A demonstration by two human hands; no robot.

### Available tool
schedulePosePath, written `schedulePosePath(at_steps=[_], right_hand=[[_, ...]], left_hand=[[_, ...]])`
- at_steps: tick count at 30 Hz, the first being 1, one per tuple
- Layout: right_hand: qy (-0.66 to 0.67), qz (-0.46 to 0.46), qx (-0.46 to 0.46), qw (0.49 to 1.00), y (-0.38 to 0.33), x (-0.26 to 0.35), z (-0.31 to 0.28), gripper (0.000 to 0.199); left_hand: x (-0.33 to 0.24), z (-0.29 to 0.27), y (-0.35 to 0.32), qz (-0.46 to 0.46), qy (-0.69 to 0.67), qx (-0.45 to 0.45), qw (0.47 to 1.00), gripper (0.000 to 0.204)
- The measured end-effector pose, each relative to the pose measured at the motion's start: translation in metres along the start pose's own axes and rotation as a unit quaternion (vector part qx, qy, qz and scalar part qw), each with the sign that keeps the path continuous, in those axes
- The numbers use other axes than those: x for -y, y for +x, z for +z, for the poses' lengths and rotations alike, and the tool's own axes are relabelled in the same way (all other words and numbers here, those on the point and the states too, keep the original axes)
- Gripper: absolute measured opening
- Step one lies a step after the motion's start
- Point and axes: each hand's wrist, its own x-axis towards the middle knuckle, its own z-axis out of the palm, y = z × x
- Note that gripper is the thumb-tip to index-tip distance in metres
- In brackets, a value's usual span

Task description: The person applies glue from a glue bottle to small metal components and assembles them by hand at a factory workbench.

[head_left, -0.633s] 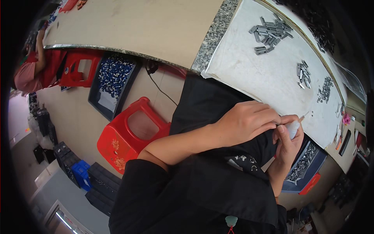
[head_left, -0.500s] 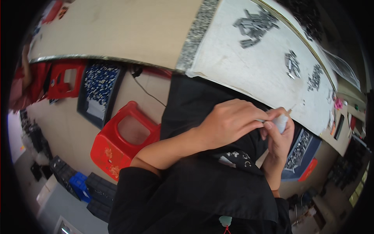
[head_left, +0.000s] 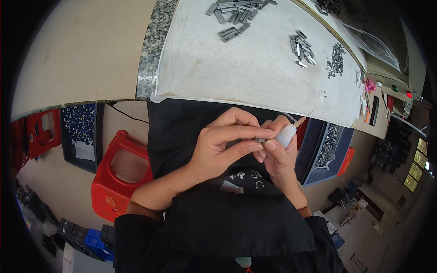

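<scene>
In front of my lap, near the table's front edge, my two hands meet. My left hand [head_left: 214, 148] is closed, its thumb and fingers pinching a small grey metal part [head_left: 260, 139], mostly hidden by the fingers. Against that part rest the thumb and fingertips of my right hand [head_left: 281, 161], which also wraps round a small whitish squeeze bottle [head_left: 286, 135]. A thin needle on a tan tip sticks out of the bottle, pointing up and right, away from the part.
On the white table mat [head_left: 218, 68] lie a heap of grey metal clips [head_left: 236, 16], a smaller group of parts [head_left: 302, 48] and tiny pieces [head_left: 336, 61]. A red stool [head_left: 102, 186] stands at left. Below the table at right is a bin [head_left: 314, 168] of small parts.
The view has shifted, so table and stool sit further left. Both hands stay together on the metal part, and the bottle's needle now shows more plainly.
</scene>
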Motion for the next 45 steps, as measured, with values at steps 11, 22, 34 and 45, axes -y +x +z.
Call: schedulePosePath(at_steps=[11,22,34,45], right_hand=[[-0.325,-0.207,-0.021,0.923,0.003,0.008,-0.016,0.021],[-0.238,-0.212,-0.161,0.934,0.004,0.033,-0.045,0.015],[-0.214,-0.141,-0.106,0.961,0.001,0.039,-0.047,0.015],[-0.035,0.020,-0.010,0.999,-0.001,0.027,-0.033,0.020]], left_hand=[[-0.012,-0.001,0.021,0.116,0.269,-0.063,0.954,0.019],[-0.004,0.022,0.117,0.228,0.636,-0.037,0.736,0.020],[-0.007,0.038,0.066,0.023,0.337,0.115,0.934,0.011],[0.015,0.025,0.037,0.051,0.004,0.026,0.998,0.025]])
